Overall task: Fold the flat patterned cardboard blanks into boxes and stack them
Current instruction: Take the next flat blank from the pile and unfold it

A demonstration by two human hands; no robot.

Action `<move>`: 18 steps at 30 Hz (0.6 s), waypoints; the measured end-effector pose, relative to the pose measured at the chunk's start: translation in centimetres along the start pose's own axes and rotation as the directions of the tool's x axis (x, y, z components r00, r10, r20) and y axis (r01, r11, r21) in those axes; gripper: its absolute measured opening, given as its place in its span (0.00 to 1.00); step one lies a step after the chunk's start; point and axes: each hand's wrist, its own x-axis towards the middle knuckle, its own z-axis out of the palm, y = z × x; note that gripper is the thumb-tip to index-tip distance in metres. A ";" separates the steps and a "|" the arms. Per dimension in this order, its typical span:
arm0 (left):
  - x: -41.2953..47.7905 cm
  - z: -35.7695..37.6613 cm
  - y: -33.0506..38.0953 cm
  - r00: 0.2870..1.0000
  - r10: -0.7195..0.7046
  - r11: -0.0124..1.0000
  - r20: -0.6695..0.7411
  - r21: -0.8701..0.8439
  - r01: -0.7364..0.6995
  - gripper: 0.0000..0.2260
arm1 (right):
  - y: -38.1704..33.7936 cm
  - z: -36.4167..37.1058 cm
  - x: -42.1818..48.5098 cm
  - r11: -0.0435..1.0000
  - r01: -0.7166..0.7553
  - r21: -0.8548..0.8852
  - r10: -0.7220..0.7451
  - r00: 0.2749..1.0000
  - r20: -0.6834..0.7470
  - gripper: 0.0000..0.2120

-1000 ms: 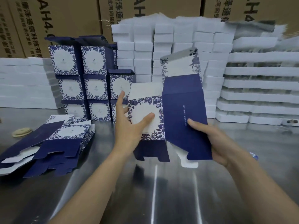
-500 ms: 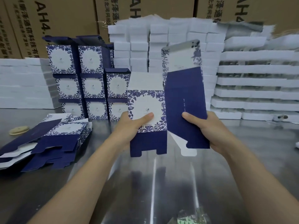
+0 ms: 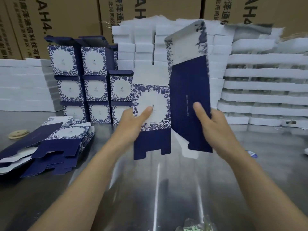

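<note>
I hold a blue-and-white floral cardboard blank (image 3: 181,90) upright above the steel table, partly opened into a tube. My left hand (image 3: 131,121) grips its left edge, thumb pressed on the white patterned front panel. My right hand (image 3: 211,127) grips the plain navy side panel, thumb on its face. Bottom flaps hang loose below. A pile of flat blanks (image 3: 55,144) lies at the left. Folded boxes (image 3: 93,84) stand stacked behind that pile.
White foam trays (image 3: 266,90) are stacked high at the back and right, more white stacks (image 3: 25,87) at the left. Brown cartons (image 3: 66,19) form the back wall. A tan tape roll (image 3: 18,134) lies on the steel table (image 3: 158,189) at far left.
Both hands have lifted the blank slightly and drawn it nearer. The navy side panel has swung further round, opening the blank more. My left thumb now presses nearer the front panel's centre.
</note>
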 end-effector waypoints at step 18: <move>0.3 -0.6 0.5 0.958 -0.103 0.777 0.269 -0.580 0.246 0.12 | 0.6 -0.1 0.3 0.767 -0.310 0.561 0.194 0.947 0.256 0.19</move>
